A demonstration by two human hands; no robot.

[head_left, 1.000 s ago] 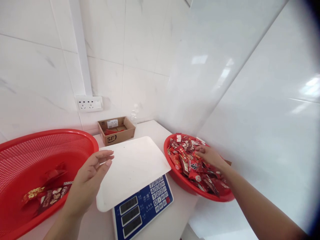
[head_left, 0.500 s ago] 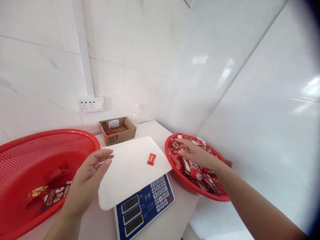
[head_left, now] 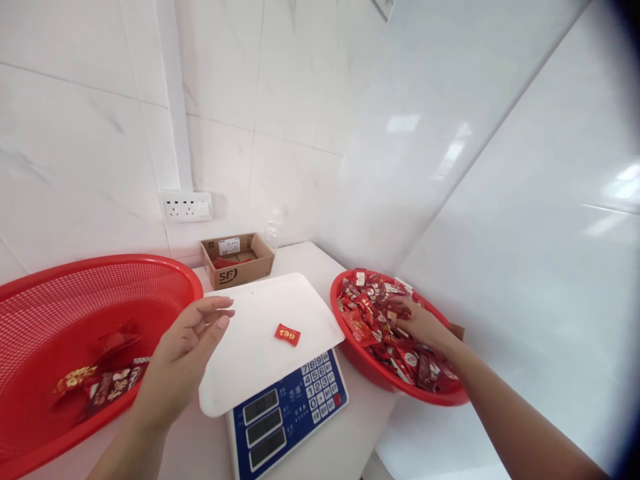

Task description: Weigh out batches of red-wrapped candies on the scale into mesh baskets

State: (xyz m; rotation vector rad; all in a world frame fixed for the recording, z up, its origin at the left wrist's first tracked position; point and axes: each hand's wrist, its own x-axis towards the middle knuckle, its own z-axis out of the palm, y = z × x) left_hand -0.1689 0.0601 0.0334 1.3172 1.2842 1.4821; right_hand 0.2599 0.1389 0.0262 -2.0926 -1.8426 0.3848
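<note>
My left hand [head_left: 185, 353] hovers over the left edge of the scale's white pan [head_left: 240, 360], its fingers bent and apart, with nothing in them. On the pan lies one small red wrapped packet [head_left: 287, 335] with yellow lettering. My right hand [head_left: 423, 325] is inside the right red basket [head_left: 363, 363], which is heaped with red and dark-red snack packets [head_left: 367, 313]. Its thumb and fingers are apart among the packets; the fingertips are partly blurred. Below the pan is the scale's blue panel [head_left: 295, 407] with keys and displays.
At left stands a larger red mesh basket [head_left: 125, 270] with several packets at its bottom. A small cardboard box [head_left: 245, 270] with red items sits behind the pan, beside a clear plastic bottle [head_left: 271, 233]. Tiled walls close off the back and right; a socket [head_left: 187, 207] is on the wall.
The small red packet on the pan has shifted left and nearer and turned. My right hand has moved right and deeper among the packets. My left hand stays nearly still.
</note>
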